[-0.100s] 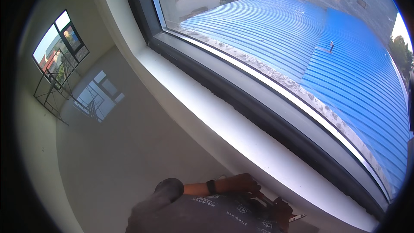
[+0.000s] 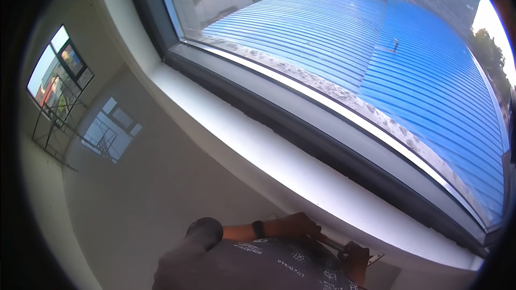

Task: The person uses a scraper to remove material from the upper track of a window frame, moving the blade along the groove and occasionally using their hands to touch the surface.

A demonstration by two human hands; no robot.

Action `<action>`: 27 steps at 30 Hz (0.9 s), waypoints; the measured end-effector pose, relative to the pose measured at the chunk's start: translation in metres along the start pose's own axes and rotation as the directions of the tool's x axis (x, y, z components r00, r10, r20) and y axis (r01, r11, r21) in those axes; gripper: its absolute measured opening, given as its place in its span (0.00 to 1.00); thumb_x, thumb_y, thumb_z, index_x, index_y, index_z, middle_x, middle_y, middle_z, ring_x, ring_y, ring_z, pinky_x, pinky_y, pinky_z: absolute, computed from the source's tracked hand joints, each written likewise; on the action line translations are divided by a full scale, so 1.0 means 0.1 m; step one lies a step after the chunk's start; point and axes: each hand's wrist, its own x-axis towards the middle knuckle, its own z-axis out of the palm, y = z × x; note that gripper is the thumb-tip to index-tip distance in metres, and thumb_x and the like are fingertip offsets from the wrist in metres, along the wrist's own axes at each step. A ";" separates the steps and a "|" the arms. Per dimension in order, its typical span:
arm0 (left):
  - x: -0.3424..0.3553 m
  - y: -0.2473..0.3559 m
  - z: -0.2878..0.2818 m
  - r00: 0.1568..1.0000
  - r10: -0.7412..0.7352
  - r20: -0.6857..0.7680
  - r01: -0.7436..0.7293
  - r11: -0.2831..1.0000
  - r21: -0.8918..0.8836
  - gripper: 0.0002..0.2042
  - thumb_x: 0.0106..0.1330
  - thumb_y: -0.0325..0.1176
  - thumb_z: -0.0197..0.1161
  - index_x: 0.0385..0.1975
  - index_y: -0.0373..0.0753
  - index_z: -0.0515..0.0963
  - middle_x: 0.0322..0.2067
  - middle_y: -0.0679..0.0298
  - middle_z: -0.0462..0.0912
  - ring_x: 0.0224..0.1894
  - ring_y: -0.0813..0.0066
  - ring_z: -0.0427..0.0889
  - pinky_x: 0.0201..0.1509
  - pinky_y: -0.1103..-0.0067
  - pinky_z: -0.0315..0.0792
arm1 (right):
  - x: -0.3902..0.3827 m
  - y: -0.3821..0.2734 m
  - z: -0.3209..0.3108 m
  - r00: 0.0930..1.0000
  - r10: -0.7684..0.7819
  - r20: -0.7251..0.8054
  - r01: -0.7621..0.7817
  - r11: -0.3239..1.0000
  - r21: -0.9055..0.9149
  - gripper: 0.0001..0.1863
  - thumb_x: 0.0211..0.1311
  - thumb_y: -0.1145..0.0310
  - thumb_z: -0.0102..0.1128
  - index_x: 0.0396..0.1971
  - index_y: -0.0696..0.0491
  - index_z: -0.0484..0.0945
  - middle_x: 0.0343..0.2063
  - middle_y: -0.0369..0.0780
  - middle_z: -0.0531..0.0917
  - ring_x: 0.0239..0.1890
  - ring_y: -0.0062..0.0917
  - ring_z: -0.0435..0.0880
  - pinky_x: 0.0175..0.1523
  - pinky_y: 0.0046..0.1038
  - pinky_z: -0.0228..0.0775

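Observation:
My left hand (image 2: 299,224), with a dark band (image 2: 259,230) round its wrist, is closed at the bottom of the view, just below the white window sill (image 2: 301,188). My right hand (image 2: 355,256) is closed too, farther right and lower. Between them runs a slim bar-like tool (image 2: 331,243), one end at my left fingers. A pale flat piece with small dark spots (image 2: 375,259) sticks out past the right hand, beside the wall under the sill. My dark printed shirt hides part of both hands, and the tool's exact kind cannot be made out.
Above the sill stands a dark-framed window (image 2: 258,104), with a blue corrugated roof (image 2: 430,96) outside. Smooth grey floor (image 2: 161,182) spreads to the left. A metal scaffold frame (image 2: 54,134) stands by a far window (image 2: 62,70).
The whole view has shifted, so the window and room sit farther left. More of the bar shows between my hands, and my right hand appears slightly higher.

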 end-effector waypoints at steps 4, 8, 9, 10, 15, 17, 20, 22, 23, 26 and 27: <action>0.28 0.33 0.00 0.982 -0.009 0.186 0.046 0.979 -0.197 0.12 0.71 0.41 0.54 0.51 0.50 0.77 0.41 0.64 0.82 0.41 0.65 0.82 0.47 0.73 0.74 | -0.51 -0.03 -0.33 0.979 0.198 -0.046 -0.202 0.976 -0.088 0.15 0.38 0.58 0.70 0.24 0.48 0.76 0.24 0.38 0.80 0.31 0.35 0.81 0.42 0.39 0.66; 0.54 0.61 -0.16 0.920 0.113 0.376 0.099 0.859 -0.502 0.15 0.72 0.41 0.53 0.55 0.48 0.75 0.47 0.63 0.81 0.46 0.64 0.81 0.55 0.75 0.70 | -0.91 -0.13 -0.72 0.909 0.394 -0.136 -0.411 0.900 -0.142 0.13 0.39 0.63 0.67 0.26 0.50 0.77 0.24 0.40 0.80 0.33 0.36 0.81 0.44 0.39 0.66; 0.68 0.66 -0.15 0.903 0.143 0.405 0.054 0.897 -0.439 0.15 0.72 0.41 0.54 0.55 0.47 0.74 0.47 0.61 0.80 0.46 0.63 0.81 0.54 0.74 0.71 | -0.99 -0.13 -0.82 0.890 0.394 -0.229 -0.426 0.898 -0.110 0.12 0.40 0.64 0.64 0.26 0.50 0.76 0.22 0.39 0.79 0.33 0.35 0.81 0.44 0.37 0.65; 0.80 0.78 -0.05 0.888 0.201 0.414 -0.023 0.918 -0.396 0.16 0.71 0.41 0.55 0.56 0.45 0.73 0.47 0.60 0.80 0.45 0.62 0.81 0.54 0.73 0.71 | -1.18 -0.13 -0.98 0.867 0.402 -0.294 -0.453 0.882 -0.128 0.10 0.40 0.66 0.63 0.25 0.51 0.76 0.22 0.38 0.78 0.33 0.35 0.80 0.45 0.35 0.65; 0.96 0.88 0.21 0.899 0.308 0.312 -0.262 0.948 -0.180 0.22 0.66 0.38 0.60 0.58 0.39 0.67 0.44 0.51 0.77 0.41 0.54 0.81 0.45 0.66 0.75 | -1.46 -0.33 -1.53 0.832 0.343 -0.435 -0.517 0.763 -0.388 0.09 0.40 0.69 0.66 0.23 0.49 0.75 0.25 0.34 0.75 0.34 0.28 0.77 0.49 0.30 0.64; 0.95 1.02 0.29 0.894 0.417 0.162 -0.375 0.897 -0.234 0.23 0.65 0.36 0.61 0.59 0.39 0.66 0.43 0.51 0.77 0.41 0.52 0.81 0.44 0.66 0.75 | -1.63 -0.43 -1.71 0.814 0.327 -0.480 -0.549 0.702 -0.454 0.09 0.41 0.70 0.66 0.22 0.48 0.73 0.25 0.33 0.73 0.34 0.26 0.76 0.52 0.30 0.63; 0.99 1.09 0.27 0.874 0.485 0.023 -0.465 0.851 -0.243 0.24 0.63 0.31 0.63 0.59 0.39 0.66 0.42 0.51 0.76 0.40 0.51 0.81 0.42 0.65 0.76 | -1.67 -0.46 -1.78 0.793 0.259 -0.552 -0.571 0.633 -0.523 0.09 0.43 0.71 0.65 0.22 0.47 0.71 0.24 0.32 0.70 0.33 0.23 0.74 0.56 0.30 0.60; 0.96 1.14 0.21 0.853 0.520 -0.039 -0.514 0.827 -0.228 0.24 0.62 0.31 0.63 0.59 0.39 0.67 0.42 0.52 0.76 0.40 0.51 0.81 0.40 0.66 0.76 | -1.66 -0.49 -1.85 0.794 0.183 -0.580 -0.567 0.566 -0.598 0.08 0.46 0.72 0.62 0.21 0.46 0.70 0.24 0.31 0.69 0.33 0.21 0.73 0.58 0.31 0.58; 0.92 1.14 0.14 0.847 0.530 -0.043 -0.525 0.819 -0.234 0.24 0.62 0.29 0.63 0.58 0.37 0.67 0.42 0.52 0.76 0.39 0.54 0.81 0.39 0.68 0.76 | -1.64 -0.51 -1.88 0.794 0.130 -0.594 -0.563 0.524 -0.639 0.08 0.48 0.71 0.61 0.20 0.45 0.70 0.24 0.31 0.69 0.34 0.20 0.73 0.58 0.31 0.57; 0.74 1.12 -0.09 0.841 0.536 -0.076 -0.535 0.799 -0.276 0.23 0.62 0.26 0.62 0.58 0.34 0.66 0.41 0.52 0.76 0.36 0.62 0.81 0.36 0.72 0.75 | -1.51 -0.63 -1.94 0.746 -0.021 -0.666 -0.584 0.459 -0.669 0.08 0.52 0.73 0.58 0.22 0.42 0.70 0.26 0.29 0.68 0.36 0.17 0.72 0.58 0.30 0.54; 0.72 1.13 -0.14 0.850 0.519 -0.085 -0.518 0.799 -0.306 0.23 0.62 0.26 0.61 0.58 0.34 0.66 0.41 0.53 0.76 0.35 0.64 0.80 0.35 0.73 0.75 | -1.46 -0.64 -1.97 0.715 -0.092 -0.693 -0.585 0.464 -0.665 0.08 0.52 0.73 0.58 0.23 0.42 0.71 0.26 0.29 0.69 0.37 0.17 0.72 0.58 0.29 0.54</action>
